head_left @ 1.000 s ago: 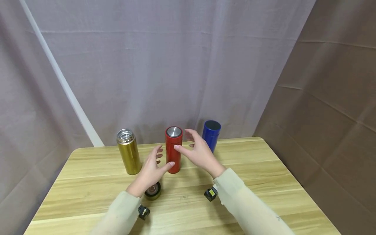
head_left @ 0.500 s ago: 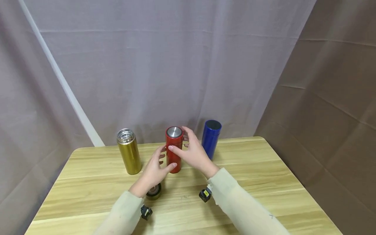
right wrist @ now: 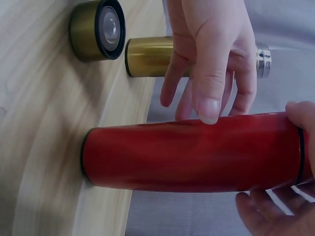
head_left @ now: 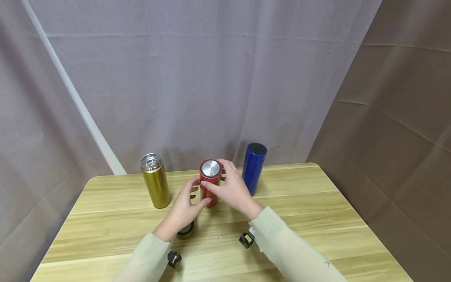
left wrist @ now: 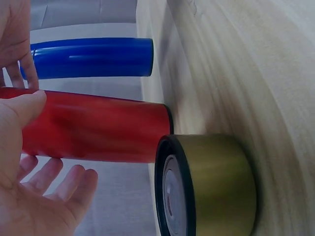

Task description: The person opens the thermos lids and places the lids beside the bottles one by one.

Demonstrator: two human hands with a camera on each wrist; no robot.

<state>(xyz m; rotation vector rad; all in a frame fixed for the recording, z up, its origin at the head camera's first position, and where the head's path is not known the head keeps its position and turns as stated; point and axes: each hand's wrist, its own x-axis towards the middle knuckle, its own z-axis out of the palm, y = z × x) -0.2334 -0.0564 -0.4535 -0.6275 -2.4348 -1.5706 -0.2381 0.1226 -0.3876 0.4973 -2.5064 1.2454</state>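
A red bottle point(head_left: 210, 182) with a silver-topped lid point(head_left: 211, 168) leans slightly toward the person in the head view. My right hand point(head_left: 235, 192) grips its upper part from the right; in the right wrist view the thumb and fingers point(right wrist: 261, 209) lie on either side near the lid seam. On the other side, my left hand point(head_left: 184, 208) curves loosely around the bottle's left, fingers spread. Its thumb crosses in front of the red surface point(left wrist: 103, 128) in the left wrist view; whether it touches is unclear.
A lidless gold bottle point(head_left: 157, 186) stands to the left, a blue bottle point(head_left: 253, 170) to the right. The gold lid point(head_left: 186, 232) lies beside my left wrist on the wooden table point(head_left: 310, 219). Grey curtains point(head_left: 197, 78) hang behind.
My right hand has closed on the red bottle's upper part, whose top has tipped toward the person. My left hand has moved slightly right, nearer the bottle.
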